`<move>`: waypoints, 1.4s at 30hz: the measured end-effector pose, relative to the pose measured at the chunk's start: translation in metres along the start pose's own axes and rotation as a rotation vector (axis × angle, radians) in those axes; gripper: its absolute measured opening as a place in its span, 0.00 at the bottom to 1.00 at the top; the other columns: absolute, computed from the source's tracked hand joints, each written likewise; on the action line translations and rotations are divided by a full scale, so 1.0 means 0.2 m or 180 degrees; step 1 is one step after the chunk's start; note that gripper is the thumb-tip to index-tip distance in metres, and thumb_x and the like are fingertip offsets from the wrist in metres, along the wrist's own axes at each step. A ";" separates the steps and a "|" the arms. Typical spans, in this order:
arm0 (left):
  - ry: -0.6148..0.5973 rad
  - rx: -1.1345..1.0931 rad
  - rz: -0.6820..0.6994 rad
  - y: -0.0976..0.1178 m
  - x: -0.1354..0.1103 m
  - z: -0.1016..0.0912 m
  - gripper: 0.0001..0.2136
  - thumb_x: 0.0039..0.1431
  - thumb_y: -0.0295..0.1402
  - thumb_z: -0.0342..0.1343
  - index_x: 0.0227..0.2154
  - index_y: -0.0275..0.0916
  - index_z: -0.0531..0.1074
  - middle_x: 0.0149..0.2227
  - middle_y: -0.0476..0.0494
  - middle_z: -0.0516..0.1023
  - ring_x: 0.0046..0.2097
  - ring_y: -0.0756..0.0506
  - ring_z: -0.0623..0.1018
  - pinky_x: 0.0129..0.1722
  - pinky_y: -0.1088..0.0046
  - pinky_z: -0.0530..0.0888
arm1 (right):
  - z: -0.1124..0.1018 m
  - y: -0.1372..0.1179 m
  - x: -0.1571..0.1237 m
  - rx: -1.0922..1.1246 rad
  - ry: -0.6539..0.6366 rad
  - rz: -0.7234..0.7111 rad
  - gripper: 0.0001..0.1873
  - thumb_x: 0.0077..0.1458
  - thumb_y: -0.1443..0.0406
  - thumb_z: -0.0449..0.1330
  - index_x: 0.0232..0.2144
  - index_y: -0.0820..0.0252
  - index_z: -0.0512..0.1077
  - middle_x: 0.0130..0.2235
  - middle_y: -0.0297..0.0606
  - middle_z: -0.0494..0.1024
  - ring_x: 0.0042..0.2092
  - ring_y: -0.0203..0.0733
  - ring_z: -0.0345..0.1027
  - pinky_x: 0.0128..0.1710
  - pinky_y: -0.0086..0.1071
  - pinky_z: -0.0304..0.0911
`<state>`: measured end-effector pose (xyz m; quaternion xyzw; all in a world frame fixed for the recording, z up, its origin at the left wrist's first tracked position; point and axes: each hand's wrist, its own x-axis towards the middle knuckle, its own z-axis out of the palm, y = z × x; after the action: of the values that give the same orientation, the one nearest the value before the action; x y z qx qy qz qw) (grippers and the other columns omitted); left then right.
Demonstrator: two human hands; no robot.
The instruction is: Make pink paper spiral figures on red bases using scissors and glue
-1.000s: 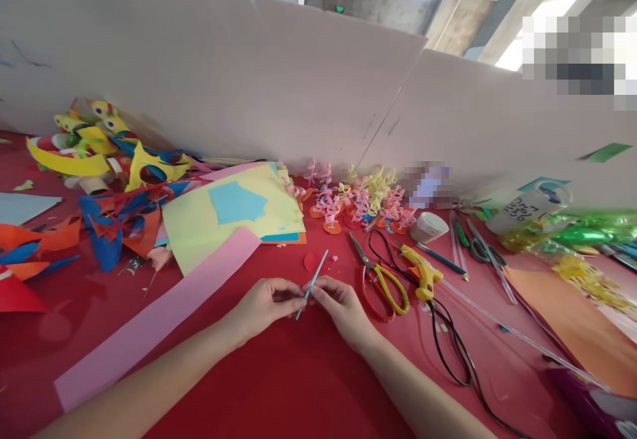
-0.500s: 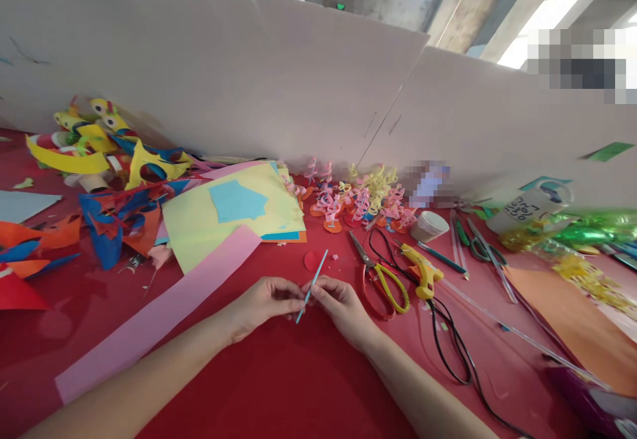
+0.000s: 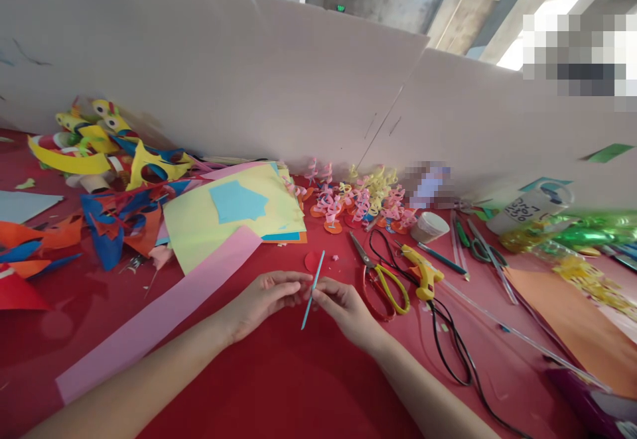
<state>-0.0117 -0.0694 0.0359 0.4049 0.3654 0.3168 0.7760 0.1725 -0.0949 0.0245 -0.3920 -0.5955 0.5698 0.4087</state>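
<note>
A thin light-blue paper strip (image 3: 307, 312) stands slanted above the red table, pinched between the thumb and fingers of my right hand (image 3: 341, 303). My left hand (image 3: 271, 296) is just left of it, thumb drawn back from the strip and fingers loosely curved, with nothing visible in them. Its fingertips come close to the strip; whether they touch it I cannot tell. Behind the hands a red paper disc (image 3: 312, 262) lies flat, beside a tiny pink paper scrap (image 3: 335, 258).
Right of my hands lie scissors (image 3: 378, 280) and a yellow glue gun (image 3: 422, 270) with a black cord. A long pink paper strip (image 3: 164, 313) crosses the left side near yellow sheets (image 3: 186, 227). Several curled paper figures (image 3: 368, 200) stand before the white partition (image 3: 223, 81).
My left thumb has come off the light-blue strip, which both hands held before. The strip has shifted slightly downward and stands steeper, in my right hand.
</note>
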 end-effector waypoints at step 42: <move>-0.0060 -0.0114 -0.0083 -0.01 -0.01 0.00 0.08 0.56 0.38 0.57 0.31 0.40 0.66 0.23 0.53 0.70 0.26 0.52 0.71 0.29 0.76 0.66 | -0.55 -0.05 -0.05 -0.4501 0.0494 0.1864 0.17 0.51 0.53 0.57 0.24 0.61 0.69 0.28 0.44 0.76 0.32 0.47 0.71 0.26 0.31 0.53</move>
<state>-0.0120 -0.0721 0.0347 0.3891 0.3576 0.3093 0.7906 0.2791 -0.0654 0.0360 -0.7406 -0.6597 0.1094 -0.0660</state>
